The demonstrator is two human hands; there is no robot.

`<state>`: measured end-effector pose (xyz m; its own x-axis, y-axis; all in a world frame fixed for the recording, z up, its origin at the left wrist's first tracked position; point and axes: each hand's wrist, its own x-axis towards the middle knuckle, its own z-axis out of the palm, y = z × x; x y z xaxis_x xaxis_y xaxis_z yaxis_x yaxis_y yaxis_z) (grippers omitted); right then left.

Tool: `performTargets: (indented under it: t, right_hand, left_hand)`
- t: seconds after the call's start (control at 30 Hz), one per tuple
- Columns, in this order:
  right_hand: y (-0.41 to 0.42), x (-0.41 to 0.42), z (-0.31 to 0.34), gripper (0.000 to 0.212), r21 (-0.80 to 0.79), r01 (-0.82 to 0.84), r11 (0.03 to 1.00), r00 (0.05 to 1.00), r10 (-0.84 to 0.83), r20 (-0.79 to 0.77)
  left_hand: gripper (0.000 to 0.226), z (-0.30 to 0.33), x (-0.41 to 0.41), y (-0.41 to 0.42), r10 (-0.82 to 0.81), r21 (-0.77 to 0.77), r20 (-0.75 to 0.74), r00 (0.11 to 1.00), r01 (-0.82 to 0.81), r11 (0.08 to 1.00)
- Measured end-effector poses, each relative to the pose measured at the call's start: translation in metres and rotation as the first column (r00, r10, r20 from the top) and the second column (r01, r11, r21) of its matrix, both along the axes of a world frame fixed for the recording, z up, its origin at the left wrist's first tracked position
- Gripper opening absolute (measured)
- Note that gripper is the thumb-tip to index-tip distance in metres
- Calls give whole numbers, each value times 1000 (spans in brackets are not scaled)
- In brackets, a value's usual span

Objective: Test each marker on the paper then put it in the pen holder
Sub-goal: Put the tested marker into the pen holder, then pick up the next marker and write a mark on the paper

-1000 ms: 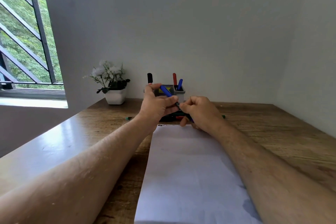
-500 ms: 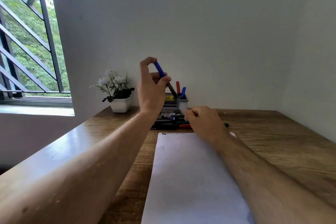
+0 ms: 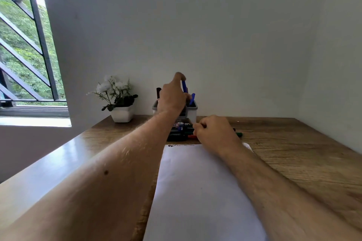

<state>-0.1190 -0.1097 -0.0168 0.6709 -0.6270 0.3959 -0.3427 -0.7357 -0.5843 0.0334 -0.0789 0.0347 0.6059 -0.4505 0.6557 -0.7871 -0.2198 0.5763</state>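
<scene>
My left hand (image 3: 171,98) pinches a blue marker (image 3: 184,86) upright, directly over the grey pen holder (image 3: 193,110) at the back of the desk. Another blue marker (image 3: 192,98) and a dark one (image 3: 158,92) stand in the holder. My right hand (image 3: 214,133) rests curled at the far edge of the white paper (image 3: 201,188), on a pile of loose markers (image 3: 179,133); whether it holds one is hidden. Small ink marks (image 3: 172,145) show at the paper's top left corner.
A white pot of white flowers (image 3: 119,101) stands left of the holder on the wooden desk (image 3: 293,154). A green marker tip (image 3: 239,134) pokes out right of my right hand. A barred window (image 3: 25,45) is at left, walls behind and right.
My left hand carried the blue marker up from the paper's edge and across to above the pen holder, turning it upright. My right hand stayed by the marker pile.
</scene>
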Motion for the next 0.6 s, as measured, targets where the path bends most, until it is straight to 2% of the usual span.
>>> performTargets:
  t: [0.1,0.23,0.33,0.43,0.47,0.53,0.6]
  right_hand:
    - [-3,0,0,26,8,18,1000,998,-17,-64]
    - [-3,-2,0,19,35,38,999,987,-32,-159]
    - [-2,-4,2,14,82,51,995,979,-34,-201]
    - [-2,-8,4,12,138,20,990,971,13,-238]
    - [-3,-11,6,11,158,9,987,972,29,-235]
    - [-4,-18,9,8,216,-9,976,978,54,-203]
    - [-3,-25,12,12,253,-13,967,978,66,-200]
  left_hand:
    - [47,-4,0,-1,20,107,8,1000,-21,994]
    - [58,-2,-5,4,32,173,10,999,-33,984]
    - [63,0,-14,13,56,154,-10,998,-54,987]
    - [43,1,-28,26,65,46,-41,997,-63,997]
    - [35,1,-34,31,64,59,-29,998,-62,996]
    - [27,-1,-45,41,54,270,5,999,-54,961]
    - [25,-5,-56,51,26,595,-42,999,4,804]
